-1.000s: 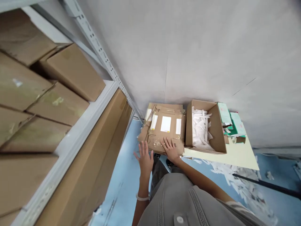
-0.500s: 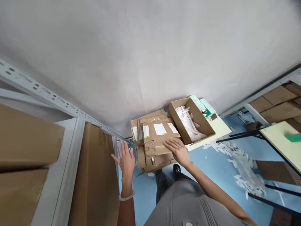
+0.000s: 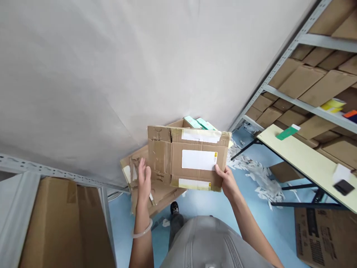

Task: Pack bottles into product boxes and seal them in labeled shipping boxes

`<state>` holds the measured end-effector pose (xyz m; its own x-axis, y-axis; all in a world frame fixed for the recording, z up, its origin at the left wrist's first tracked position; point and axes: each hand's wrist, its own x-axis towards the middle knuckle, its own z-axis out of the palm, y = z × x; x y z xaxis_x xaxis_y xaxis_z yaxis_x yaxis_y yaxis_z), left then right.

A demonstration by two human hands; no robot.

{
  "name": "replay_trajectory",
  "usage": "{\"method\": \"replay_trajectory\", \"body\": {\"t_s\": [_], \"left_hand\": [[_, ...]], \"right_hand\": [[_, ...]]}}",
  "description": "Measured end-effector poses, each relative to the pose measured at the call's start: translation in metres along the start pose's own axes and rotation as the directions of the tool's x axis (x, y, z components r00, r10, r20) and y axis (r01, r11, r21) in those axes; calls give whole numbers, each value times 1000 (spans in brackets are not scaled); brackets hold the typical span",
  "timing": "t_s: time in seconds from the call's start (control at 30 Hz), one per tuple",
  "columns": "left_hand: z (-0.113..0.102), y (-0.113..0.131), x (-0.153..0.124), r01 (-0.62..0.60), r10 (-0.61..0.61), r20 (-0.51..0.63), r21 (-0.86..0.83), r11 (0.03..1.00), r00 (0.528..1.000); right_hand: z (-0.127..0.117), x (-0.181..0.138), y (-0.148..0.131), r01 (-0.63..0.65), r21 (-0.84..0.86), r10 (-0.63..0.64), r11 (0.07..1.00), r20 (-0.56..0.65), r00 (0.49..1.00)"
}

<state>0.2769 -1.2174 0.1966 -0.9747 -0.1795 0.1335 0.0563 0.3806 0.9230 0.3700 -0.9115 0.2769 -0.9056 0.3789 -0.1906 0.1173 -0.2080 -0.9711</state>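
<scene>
A flattened cardboard box (image 3: 192, 158) with a white label and strips of tape hangs in the air in front of me. My right hand (image 3: 227, 180) grips its lower right corner. My left hand (image 3: 143, 178) rests against its left edge, fingers stretched upward and slightly apart. Below it a stack of flattened cardboard (image 3: 152, 190) lies on the blue floor by the white wall. Green-and-white packets (image 3: 199, 123) peek out behind the lifted box's top edge.
A metal shelf rack with brown cartons (image 3: 306, 78) fills the right. A pale yellow table (image 3: 304, 160) holds a green packet (image 3: 287, 132) and a dark object (image 3: 343, 187). White paper scraps (image 3: 258, 175) litter the floor. A large carton (image 3: 67, 223) stands at the left, another carton (image 3: 326, 232) at lower right.
My right hand has lifted the top flattened box off the stack and raised it upright. My left hand came in to its left edge. My view has swung right.
</scene>
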Motion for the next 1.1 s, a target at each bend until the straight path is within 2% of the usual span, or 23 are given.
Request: {"method": "replay_trajectory", "body": {"t_s": [0.13, 0.3, 0.43, 0.53, 0.63, 0.7, 0.77, 0.83, 0.97, 1.03, 1.1], "left_hand": [[59, 48, -36, 37, -15, 160, -136, 990, 987], [158, 82, -89, 56, 11, 351, -178, 982, 936], [246, 108, -131, 61, 17, 530, -130, 990, 848], [309, 129, -153, 109, -3, 658, -119, 987, 753], [375, 149, -162, 144, -19, 783, -91, 985, 622], [423, 163, -164, 146, -21, 860, -62, 987, 509], [475, 179, -168, 135, -5, 919, -52, 990, 394], [531, 197, -176, 117, 35, 949, -75, 990, 312], [646, 247, -199, 41, 114, 965, -127, 991, 237], [699, 277, -210, 27, 152, 967, -161, 987, 206], [747, 306, -219, 49, 205, 967, -215, 975, 153]], "right_hand": [[-77, -18, 2, -9, 51, 12, 999, -64, 998], [-196, -38, -3, -5, 14, 7, 1000, -204, 979], [-287, -62, -8, -25, -5, 21, 1000, -360, 933], [-343, -77, -12, -31, 27, 40, 999, -483, 875], [-393, -86, -11, -45, 87, 88, 995, -593, 800], [-423, -87, -6, -50, 128, 123, 990, -662, 739], [-453, -86, 0, -38, 160, 144, 986, -730, 668], [-482, -82, 3, -14, 178, 152, 984, -794, 589], [-538, -64, -11, 29, 175, 149, 984, -904, 400], [-566, -52, -27, 52, 128, 105, 990, -943, 316], [-593, -40, -44, 51, 58, 44, 997, -971, 236]]}}
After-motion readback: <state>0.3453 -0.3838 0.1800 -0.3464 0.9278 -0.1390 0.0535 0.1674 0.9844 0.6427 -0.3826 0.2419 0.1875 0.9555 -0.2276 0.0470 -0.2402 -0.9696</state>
